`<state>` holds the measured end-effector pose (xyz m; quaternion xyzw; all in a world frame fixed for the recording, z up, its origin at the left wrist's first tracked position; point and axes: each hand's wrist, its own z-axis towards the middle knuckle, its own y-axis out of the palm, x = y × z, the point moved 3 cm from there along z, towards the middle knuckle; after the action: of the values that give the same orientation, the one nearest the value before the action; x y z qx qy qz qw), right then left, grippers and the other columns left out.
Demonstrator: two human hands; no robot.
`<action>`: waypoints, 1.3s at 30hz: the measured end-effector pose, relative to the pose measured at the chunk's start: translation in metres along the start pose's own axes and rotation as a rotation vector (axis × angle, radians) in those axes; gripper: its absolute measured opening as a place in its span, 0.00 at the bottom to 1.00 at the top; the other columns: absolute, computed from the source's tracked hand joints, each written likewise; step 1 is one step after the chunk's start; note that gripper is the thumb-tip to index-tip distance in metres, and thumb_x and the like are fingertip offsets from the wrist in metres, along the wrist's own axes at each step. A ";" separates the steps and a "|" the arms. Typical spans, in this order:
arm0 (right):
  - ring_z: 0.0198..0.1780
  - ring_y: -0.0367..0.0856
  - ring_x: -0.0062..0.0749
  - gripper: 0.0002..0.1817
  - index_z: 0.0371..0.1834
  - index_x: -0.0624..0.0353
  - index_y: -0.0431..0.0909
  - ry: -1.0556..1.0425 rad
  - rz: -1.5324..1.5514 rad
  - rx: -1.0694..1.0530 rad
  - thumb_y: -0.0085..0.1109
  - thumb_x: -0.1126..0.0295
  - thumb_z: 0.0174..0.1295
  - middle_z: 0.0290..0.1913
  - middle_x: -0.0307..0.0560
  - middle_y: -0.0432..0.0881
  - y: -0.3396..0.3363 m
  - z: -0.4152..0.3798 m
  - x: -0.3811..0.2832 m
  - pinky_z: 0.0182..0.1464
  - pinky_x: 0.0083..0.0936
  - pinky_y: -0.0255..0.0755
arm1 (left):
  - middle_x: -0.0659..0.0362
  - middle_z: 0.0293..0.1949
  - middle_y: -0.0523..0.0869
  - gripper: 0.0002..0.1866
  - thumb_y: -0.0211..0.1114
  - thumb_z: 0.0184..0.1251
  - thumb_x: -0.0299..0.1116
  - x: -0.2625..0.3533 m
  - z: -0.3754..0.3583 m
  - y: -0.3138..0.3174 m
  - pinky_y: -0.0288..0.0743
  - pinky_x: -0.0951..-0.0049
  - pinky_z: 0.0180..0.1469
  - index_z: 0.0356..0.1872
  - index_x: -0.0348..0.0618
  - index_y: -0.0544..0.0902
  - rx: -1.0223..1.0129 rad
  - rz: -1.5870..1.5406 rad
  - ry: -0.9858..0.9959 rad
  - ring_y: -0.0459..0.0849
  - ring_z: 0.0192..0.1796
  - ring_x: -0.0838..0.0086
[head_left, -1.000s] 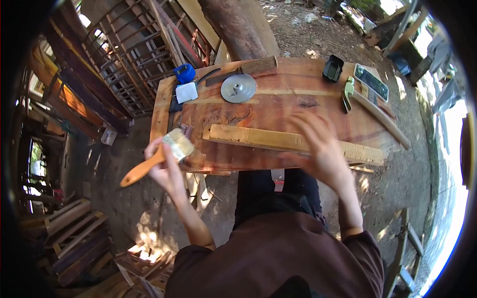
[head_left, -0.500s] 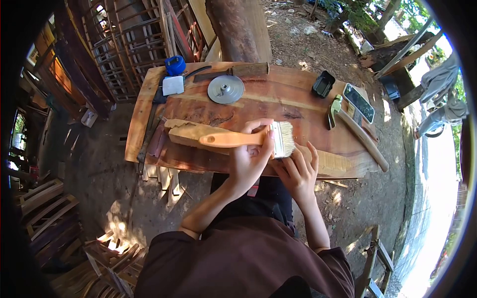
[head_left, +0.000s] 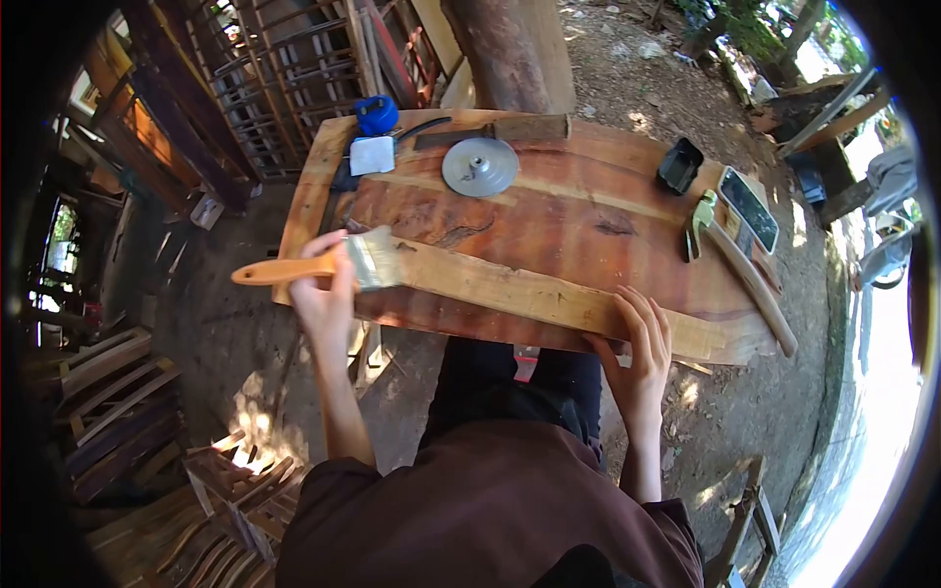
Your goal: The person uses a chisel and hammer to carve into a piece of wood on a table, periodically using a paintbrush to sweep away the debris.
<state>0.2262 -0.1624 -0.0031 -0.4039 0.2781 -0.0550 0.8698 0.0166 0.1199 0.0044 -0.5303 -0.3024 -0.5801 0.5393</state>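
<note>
A wide paintbrush [head_left: 284, 270] with an orange handle and pale bristles is held in my left hand [head_left: 326, 304], its fingers closed round the handle near the metal band. The bristles, slightly blurred, are over the left end of a long light-coloured wooden plank [head_left: 500, 282]. This plank lies along the near side of a reddish wooden tabletop [head_left: 569, 235]. Towards the plank's right part, my right hand [head_left: 637, 343] grips it, with fingers over the top and the thumb at the near edge.
On the tabletop are a metal disc [head_left: 479, 167], a blue tape measure [head_left: 375, 115], a white block [head_left: 372, 155], a saw [head_left: 529, 127], a black case [head_left: 679, 166], a hammer [head_left: 750, 284] and a phone [head_left: 749, 211]. Wooden frames [head_left: 108, 392] stand at left.
My left hand has carried the paintbrush left, from the middle to the plank's left end. My right hand has left the bristles and moved right onto the plank. The view has shifted slightly.
</note>
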 end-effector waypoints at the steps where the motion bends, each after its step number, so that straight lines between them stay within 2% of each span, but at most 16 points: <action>1: 0.59 0.77 0.44 0.29 0.55 0.61 0.75 -0.006 0.018 0.001 0.73 0.72 0.46 0.55 0.51 0.80 0.001 0.000 -0.001 0.64 0.44 0.66 | 0.66 0.28 0.78 0.10 0.60 0.65 0.21 0.000 0.008 -0.018 0.68 0.85 0.28 0.46 0.39 0.82 0.067 0.057 0.006 0.75 0.27 0.87; 6: 0.57 0.77 0.47 0.32 0.57 0.62 0.74 -0.008 0.089 0.002 0.74 0.69 0.46 0.52 0.51 0.79 -0.012 0.005 -0.014 0.64 0.46 0.65 | 0.63 0.28 0.81 0.09 0.61 0.63 0.21 0.061 0.000 -0.017 0.73 0.80 0.29 0.43 0.40 0.84 0.105 0.471 0.281 0.81 0.30 0.83; 8: 0.43 0.78 0.43 0.34 0.59 0.62 0.74 -0.059 0.174 -0.009 0.75 0.64 0.47 0.46 0.50 0.78 -0.020 0.002 -0.018 0.52 0.39 0.71 | 0.60 0.34 0.83 0.15 0.62 0.54 0.19 0.077 -0.015 0.019 0.75 0.78 0.34 0.43 0.44 0.85 -0.138 0.565 0.433 0.81 0.32 0.79; 10: 0.40 0.77 0.39 0.35 0.60 0.64 0.73 0.025 0.344 -0.089 0.76 0.63 0.47 0.44 0.50 0.78 -0.024 -0.003 -0.027 0.46 0.35 0.71 | 0.58 0.34 0.84 0.15 0.68 0.50 0.25 0.076 -0.034 0.069 0.80 0.70 0.36 0.42 0.48 0.86 -0.336 0.567 0.620 0.85 0.35 0.69; 13: 0.32 0.74 0.26 0.31 0.56 0.68 0.74 0.084 0.555 -0.153 0.73 0.62 0.54 0.36 0.46 0.78 -0.009 -0.012 -0.029 0.34 0.23 0.69 | 0.57 0.39 0.81 0.20 0.73 0.48 0.33 0.075 -0.083 0.136 0.80 0.67 0.35 0.45 0.44 0.81 -0.684 0.645 0.556 0.85 0.35 0.63; 15: 0.31 0.73 0.20 0.21 0.51 0.69 0.73 0.303 0.635 0.272 0.66 0.65 0.62 0.31 0.41 0.76 -0.007 -0.019 -0.011 0.33 0.18 0.67 | 0.57 0.41 0.79 0.22 0.73 0.49 0.34 0.081 -0.105 0.162 0.80 0.66 0.34 0.46 0.42 0.79 -0.754 0.391 0.608 0.86 0.35 0.62; 16: 0.28 0.72 0.15 0.11 0.45 0.66 0.71 0.582 0.767 0.266 0.58 0.69 0.68 0.29 0.38 0.75 -0.017 -0.021 -0.005 0.30 0.12 0.64 | 0.56 0.39 0.79 0.21 0.72 0.52 0.34 0.085 -0.117 0.173 0.80 0.66 0.33 0.47 0.41 0.79 -0.842 0.342 0.608 0.86 0.34 0.62; 19: 0.16 0.66 0.14 0.08 0.41 0.61 0.72 0.599 0.703 0.524 0.56 0.67 0.69 0.20 0.36 0.72 -0.038 -0.035 0.028 0.16 0.13 0.55 | 0.57 0.40 0.81 0.24 0.73 0.54 0.36 0.095 -0.133 0.186 0.77 0.69 0.39 0.53 0.42 0.78 -0.927 0.046 0.742 0.84 0.39 0.66; 24: 0.16 0.66 0.14 0.08 0.37 0.59 0.72 0.677 0.425 0.761 0.54 0.66 0.69 0.19 0.37 0.71 -0.109 -0.078 0.092 0.15 0.13 0.54 | 0.57 0.42 0.84 0.22 0.77 0.50 0.33 0.080 -0.097 0.146 0.74 0.61 0.48 0.48 0.44 0.82 -0.717 0.099 0.695 0.82 0.45 0.62; 26: 0.17 0.68 0.15 0.10 0.37 0.62 0.72 0.667 0.100 0.831 0.51 0.66 0.70 0.20 0.39 0.73 -0.138 -0.099 0.110 0.14 0.13 0.59 | 0.57 0.42 0.84 0.22 0.75 0.53 0.37 0.057 -0.075 0.123 0.71 0.53 0.59 0.50 0.44 0.81 -0.582 0.204 0.740 0.83 0.47 0.62; 27: 0.17 0.68 0.15 0.10 0.37 0.62 0.72 0.669 0.103 0.832 0.51 0.66 0.70 0.20 0.39 0.73 -0.146 -0.105 0.112 0.14 0.13 0.59 | 0.57 0.47 0.82 0.25 0.76 0.51 0.39 0.047 -0.066 0.109 0.64 0.45 0.66 0.51 0.45 0.81 -0.546 0.326 0.734 0.81 0.51 0.62; 30: 0.15 0.67 0.14 0.10 0.35 0.62 0.72 0.674 0.005 0.957 0.50 0.66 0.70 0.20 0.40 0.73 -0.158 -0.100 0.101 0.11 0.12 0.56 | 0.57 0.56 0.78 0.34 0.79 0.45 0.43 0.034 -0.042 0.078 0.50 0.43 0.73 0.56 0.47 0.78 -0.527 0.547 0.622 0.75 0.62 0.61; 32: 0.13 0.67 0.15 0.10 0.33 0.62 0.71 0.442 -0.013 0.919 0.48 0.67 0.69 0.20 0.40 0.73 -0.142 -0.079 0.075 0.10 0.12 0.56 | 0.58 0.58 0.77 0.39 0.79 0.43 0.46 0.026 -0.035 0.067 0.40 0.42 0.75 0.60 0.48 0.75 -0.550 0.621 0.573 0.70 0.68 0.59; 35: 0.13 0.70 0.20 0.09 0.35 0.61 0.70 0.471 0.531 0.784 0.53 0.66 0.68 0.23 0.42 0.75 -0.068 -0.026 0.019 0.11 0.15 0.61 | 0.60 0.56 0.78 0.38 0.78 0.44 0.48 0.018 -0.035 0.068 0.40 0.44 0.75 0.60 0.49 0.75 -0.497 0.622 0.629 0.72 0.65 0.62; 37: 0.23 0.77 0.21 0.10 0.44 0.62 0.68 0.510 0.691 0.427 0.58 0.74 0.65 0.26 0.42 0.77 -0.013 -0.029 0.004 0.25 0.15 0.69 | 0.61 0.54 0.79 0.38 0.77 0.44 0.51 0.014 -0.033 0.068 0.41 0.46 0.75 0.58 0.48 0.77 -0.480 0.602 0.631 0.73 0.63 0.64; 39: 0.20 0.75 0.21 0.06 0.42 0.63 0.70 0.462 0.840 0.381 0.53 0.71 0.70 0.26 0.40 0.74 0.017 -0.013 -0.012 0.22 0.17 0.67 | 0.61 0.53 0.80 0.38 0.77 0.43 0.52 0.011 -0.034 0.067 0.42 0.47 0.75 0.58 0.48 0.78 -0.445 0.588 0.630 0.73 0.63 0.65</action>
<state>0.2072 -0.1557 -0.0173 -0.0687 0.5864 0.1617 0.7907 0.0721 0.0691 -0.0085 -0.4942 0.1698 -0.5861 0.6192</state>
